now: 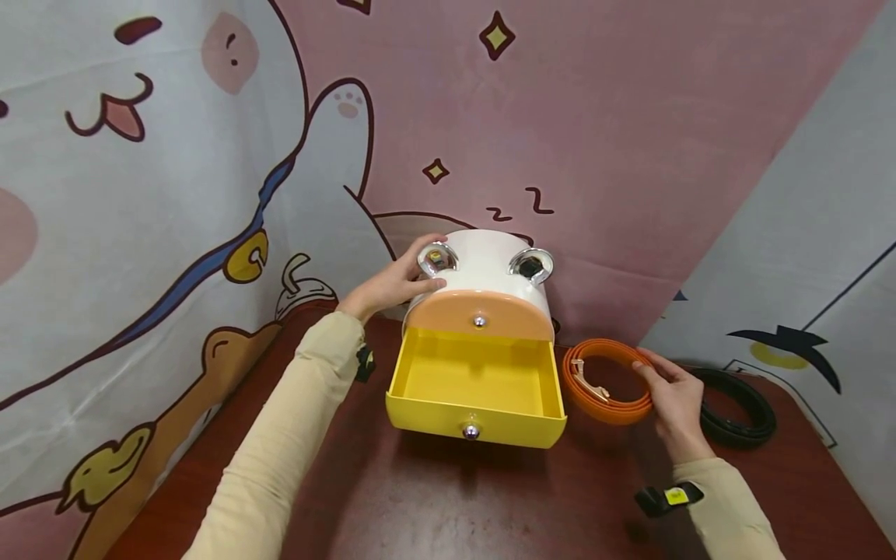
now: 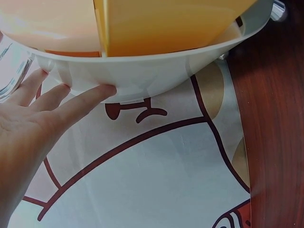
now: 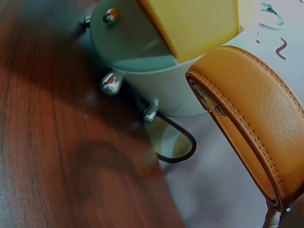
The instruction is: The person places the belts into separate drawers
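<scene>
A white drawer box [image 1: 483,257] shaped like an animal's head, with shiny round eyes, stands on the table. Its lower yellow drawer [image 1: 476,373] is pulled out and holds nothing; the orange upper drawer [image 1: 458,311] is closed. My left hand [image 1: 395,284] rests on the box's left side beside one eye, and in the left wrist view its straight fingers [image 2: 83,100] touch the white wall. To the right of the drawer, my right hand [image 1: 675,397] pinches a coiled orange belt [image 1: 609,412] by its right side, off the table. Its buckle faces the drawer.
A coiled black belt [image 1: 742,412] lies on the table behind my right hand. The dark red wooden table [image 1: 420,505] runs back to a cartoon-printed cloth [image 1: 595,155] hanging behind the box and along both sides.
</scene>
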`<state>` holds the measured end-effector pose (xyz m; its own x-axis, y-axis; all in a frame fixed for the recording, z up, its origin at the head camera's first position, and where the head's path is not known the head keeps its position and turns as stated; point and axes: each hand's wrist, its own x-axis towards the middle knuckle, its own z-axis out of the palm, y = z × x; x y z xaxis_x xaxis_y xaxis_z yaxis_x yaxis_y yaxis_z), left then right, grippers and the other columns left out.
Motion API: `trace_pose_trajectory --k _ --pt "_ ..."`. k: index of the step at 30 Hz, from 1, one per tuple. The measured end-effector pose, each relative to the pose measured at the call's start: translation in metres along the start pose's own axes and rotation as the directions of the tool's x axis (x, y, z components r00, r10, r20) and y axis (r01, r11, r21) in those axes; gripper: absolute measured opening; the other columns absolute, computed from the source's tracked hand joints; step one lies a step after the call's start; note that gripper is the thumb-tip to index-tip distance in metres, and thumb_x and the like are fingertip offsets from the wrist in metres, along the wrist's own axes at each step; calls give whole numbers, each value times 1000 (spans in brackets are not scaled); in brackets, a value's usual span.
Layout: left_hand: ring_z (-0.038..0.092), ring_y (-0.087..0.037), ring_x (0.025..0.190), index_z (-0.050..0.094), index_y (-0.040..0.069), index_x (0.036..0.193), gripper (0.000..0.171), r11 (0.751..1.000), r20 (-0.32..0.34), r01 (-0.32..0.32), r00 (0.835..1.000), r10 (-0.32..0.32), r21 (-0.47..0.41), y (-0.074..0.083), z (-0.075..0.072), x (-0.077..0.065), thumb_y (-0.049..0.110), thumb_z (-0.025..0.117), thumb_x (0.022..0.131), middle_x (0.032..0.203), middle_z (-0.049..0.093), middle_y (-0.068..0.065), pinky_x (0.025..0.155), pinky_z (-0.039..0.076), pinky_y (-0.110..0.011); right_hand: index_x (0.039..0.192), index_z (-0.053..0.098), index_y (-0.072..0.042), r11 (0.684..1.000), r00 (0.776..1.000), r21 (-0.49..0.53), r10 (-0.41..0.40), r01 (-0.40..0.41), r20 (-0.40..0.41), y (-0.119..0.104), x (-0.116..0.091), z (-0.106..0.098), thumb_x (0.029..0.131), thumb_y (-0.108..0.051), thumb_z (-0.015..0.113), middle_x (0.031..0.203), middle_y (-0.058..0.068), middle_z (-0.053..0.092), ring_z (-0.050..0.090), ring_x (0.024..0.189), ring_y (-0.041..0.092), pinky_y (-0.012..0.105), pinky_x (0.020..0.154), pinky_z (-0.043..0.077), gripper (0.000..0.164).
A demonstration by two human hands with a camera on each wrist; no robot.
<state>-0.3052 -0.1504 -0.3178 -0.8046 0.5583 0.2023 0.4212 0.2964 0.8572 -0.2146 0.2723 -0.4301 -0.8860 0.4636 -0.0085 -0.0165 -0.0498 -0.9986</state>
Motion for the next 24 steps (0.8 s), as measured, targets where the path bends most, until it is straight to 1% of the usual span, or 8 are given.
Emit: trace_pose_trajectory --k 5,9,12,19,22,24 --pt "53 -32 115 17 27 151 71 1000 3 -9 1000 9 -2 -1 -1 0 14 61 97 135 46 -14 96 43 -43 122 67 -3 1000 1000 32 -2 1 20 -9 -3 1 87 -7 72 91 -12 66 61 82 2 14 63 49 35" --pt "52 -33 116 18 28 151 71 1000 -2 -4 1000 4 10 -1 -1 0 16 61 97 137 44 -15 97 42 -44 122 67 -4 999 999 50 -10 8 35 -16 -5 3 87 -6 72 91 -12 67 62 82 2 14 64 50 35" --pt "52 -34 116 17 28 151 71 1000 0 -1 1000 1 1 -2 0 -1 15 61 97 137 44 -16 98 42 -44 122 68 -4 998 999 62 -14 10 51 -21 -7 4 88 -7 72 92 -12 67 62 83 3 15 63 50 35" --pt "54 -32 114 17 28 152 72 1000 -6 6 1000 -5 8 0 0 -1 15 62 96 135 47 -14 97 42 -44 126 64 -1 996 996 82 -31 24 88 -32 -10 7 88 -10 73 94 -9 67 63 85 4 15 65 51 40" --pt "53 -33 116 15 27 152 74 1000 -8 7 1000 -7 4 0 0 -1 14 62 96 137 46 -14 98 41 -46 124 65 -2 994 995 111 -27 16 101 -36 -10 8 87 -9 73 94 -8 67 64 84 5 16 65 51 38" --pt "52 -33 117 15 27 152 74 1000 -9 9 1000 -9 4 0 0 -1 13 62 96 137 46 -15 99 41 -47 121 68 -4 991 993 132 -28 13 115 -39 -10 8 87 -7 73 94 -8 67 65 83 5 17 65 52 34"
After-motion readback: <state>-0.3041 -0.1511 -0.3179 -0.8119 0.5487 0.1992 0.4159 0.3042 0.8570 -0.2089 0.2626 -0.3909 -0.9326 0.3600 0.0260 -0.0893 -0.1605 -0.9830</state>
